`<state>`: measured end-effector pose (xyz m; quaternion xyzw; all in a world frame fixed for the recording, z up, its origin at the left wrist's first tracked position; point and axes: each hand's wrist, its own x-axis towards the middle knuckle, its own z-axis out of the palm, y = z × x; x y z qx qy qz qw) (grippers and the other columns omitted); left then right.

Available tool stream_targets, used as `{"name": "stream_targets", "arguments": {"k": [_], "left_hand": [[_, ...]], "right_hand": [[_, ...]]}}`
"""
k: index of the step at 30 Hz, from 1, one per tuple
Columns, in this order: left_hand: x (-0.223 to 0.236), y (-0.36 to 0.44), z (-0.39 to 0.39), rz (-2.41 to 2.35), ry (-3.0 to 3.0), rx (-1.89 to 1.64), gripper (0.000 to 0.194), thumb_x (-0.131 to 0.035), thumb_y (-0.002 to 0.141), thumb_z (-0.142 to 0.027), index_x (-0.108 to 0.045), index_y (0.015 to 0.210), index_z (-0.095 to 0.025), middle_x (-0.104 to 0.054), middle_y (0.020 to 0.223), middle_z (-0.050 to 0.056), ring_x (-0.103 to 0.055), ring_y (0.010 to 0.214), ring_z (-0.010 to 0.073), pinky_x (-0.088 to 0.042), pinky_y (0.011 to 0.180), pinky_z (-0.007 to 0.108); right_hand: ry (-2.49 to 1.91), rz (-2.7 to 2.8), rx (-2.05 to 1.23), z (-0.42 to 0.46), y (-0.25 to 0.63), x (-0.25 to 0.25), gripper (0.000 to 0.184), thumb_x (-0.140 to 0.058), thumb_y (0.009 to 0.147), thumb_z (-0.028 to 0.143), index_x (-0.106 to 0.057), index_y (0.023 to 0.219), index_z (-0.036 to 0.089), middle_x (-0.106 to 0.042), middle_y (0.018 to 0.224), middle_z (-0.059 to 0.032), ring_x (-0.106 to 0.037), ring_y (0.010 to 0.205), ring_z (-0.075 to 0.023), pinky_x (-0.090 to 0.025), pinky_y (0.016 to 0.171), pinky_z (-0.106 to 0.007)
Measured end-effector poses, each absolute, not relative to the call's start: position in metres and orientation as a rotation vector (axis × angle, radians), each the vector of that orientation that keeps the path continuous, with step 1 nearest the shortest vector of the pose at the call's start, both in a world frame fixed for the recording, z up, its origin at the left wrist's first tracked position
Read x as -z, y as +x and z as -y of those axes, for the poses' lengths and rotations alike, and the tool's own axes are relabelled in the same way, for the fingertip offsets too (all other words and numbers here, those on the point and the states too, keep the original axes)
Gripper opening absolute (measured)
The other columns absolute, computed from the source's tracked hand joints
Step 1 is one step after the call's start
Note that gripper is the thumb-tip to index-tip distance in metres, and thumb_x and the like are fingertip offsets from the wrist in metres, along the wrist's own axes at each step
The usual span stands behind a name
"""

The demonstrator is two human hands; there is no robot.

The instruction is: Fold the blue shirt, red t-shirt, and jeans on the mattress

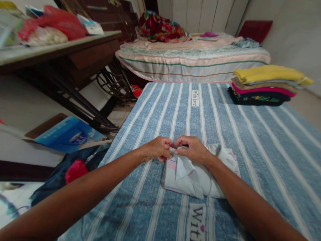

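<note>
A white cloth (193, 177) with pink patches and a thin dark edge line lies bunched and partly folded on the striped blue bedsheet (140, 201). At its far left corner, my left hand (160, 148) pinches the fabric between thumb and fingers. Close beside it, my right hand (192, 149) has its thumb and fingers closed on the same cloth, a little to the right. Between the hands a small fold of fabric stands up. My right forearm covers part of the cloth's right side, so I cannot tell what garment or linen it is.
A stack of folded clothes (263, 90), yellow on top, sits at the far right of the bed. Behind stands another bed (190, 65) with a floral red bundle (160, 28). At left are a sewing-machine table (92, 40), red plastic bags (57, 23) and a blue box (67, 134).
</note>
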<state>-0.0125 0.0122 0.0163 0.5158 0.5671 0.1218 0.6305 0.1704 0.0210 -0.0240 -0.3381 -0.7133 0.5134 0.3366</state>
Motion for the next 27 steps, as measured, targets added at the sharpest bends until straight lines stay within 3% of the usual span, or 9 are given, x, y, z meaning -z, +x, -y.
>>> {"name": "stream_targets", "arguments": {"k": [6,11,18,22,27], "left_hand": [[-0.011,-0.007,0.001,-1.344,1.054,-0.473,0.035,-0.063,0.053,-0.015,-0.058,0.088,-0.016,-0.047,0.053,-0.009,-0.042,0.044,0.0053,-0.021,0.039,0.017],[-0.009,0.001,0.008,-1.423,1.171,-0.590,0.029,-0.067,0.054,-0.021,-0.055,0.080,-0.014,-0.048,0.049,-0.009,-0.037,0.044,0.0045,-0.024,0.041,0.017],[-0.009,0.000,0.008,-1.423,1.159,-0.684,0.041,-0.066,0.055,-0.022,-0.054,0.094,-0.015,-0.057,0.057,-0.006,-0.046,0.048,0.0079,-0.034,0.044,0.018],[-0.007,-0.002,0.014,-1.466,1.090,-0.740,0.046,-0.071,0.053,-0.031,-0.053,0.093,-0.016,-0.057,0.056,-0.006,-0.047,0.046,0.0091,-0.033,0.042,0.019],[-0.004,-0.004,0.018,-1.545,1.157,-0.735,0.039,-0.071,0.053,-0.031,-0.054,0.085,-0.016,-0.054,0.050,-0.007,-0.046,0.044,0.0092,-0.032,0.042,0.019]], "right_hand": [[-0.928,2.022,-1.037,-0.019,0.167,0.023,0.010,-0.065,0.072,0.021,-0.062,0.081,0.018,-0.062,0.074,0.0016,-0.057,0.069,-0.0119,-0.040,0.066,-0.023],[-1.032,2.103,-0.896,-0.022,0.163,0.026,0.011,-0.065,0.075,0.021,-0.063,0.086,0.019,-0.062,0.072,0.0017,-0.056,0.066,-0.0115,-0.038,0.064,-0.023],[-1.101,2.239,-0.638,-0.020,0.167,-0.005,0.009,-0.060,0.082,0.032,-0.061,0.082,0.023,-0.064,0.080,-0.0007,-0.057,0.076,-0.0158,-0.038,0.068,-0.026],[-1.101,2.155,-0.511,-0.003,0.207,-0.035,0.010,-0.058,0.082,0.030,-0.061,0.083,0.021,-0.065,0.087,-0.0028,-0.057,0.083,-0.0173,-0.039,0.073,-0.028],[-1.553,1.811,-0.460,0.023,0.293,-0.027,0.015,-0.054,0.081,0.031,-0.063,0.076,0.021,-0.064,0.073,-0.0010,-0.057,0.068,-0.0162,-0.039,0.064,-0.027]]}}
